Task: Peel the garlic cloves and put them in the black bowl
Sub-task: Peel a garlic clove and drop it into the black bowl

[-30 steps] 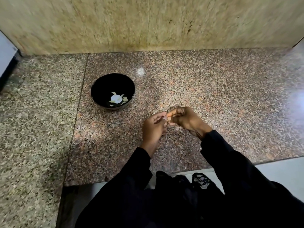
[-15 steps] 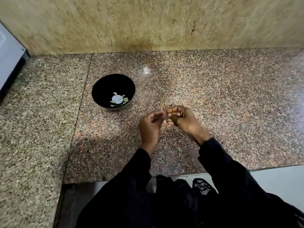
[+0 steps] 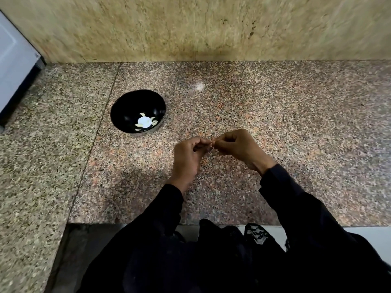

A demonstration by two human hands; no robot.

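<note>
Granite counter (image 3: 275, 115); both hands' grips, left (image 3: 187, 157) and right (image 3: 237, 145), pinch clove (image 3: 212, 142) mid-peel. Risk: slick clove slips, misses bowl (image 3: 127, 106) far left.

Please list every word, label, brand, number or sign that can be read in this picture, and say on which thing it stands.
None can be read: no writing shows on the black bowl, the granite counter, the wall or the grey appliance at the left edge.
</note>
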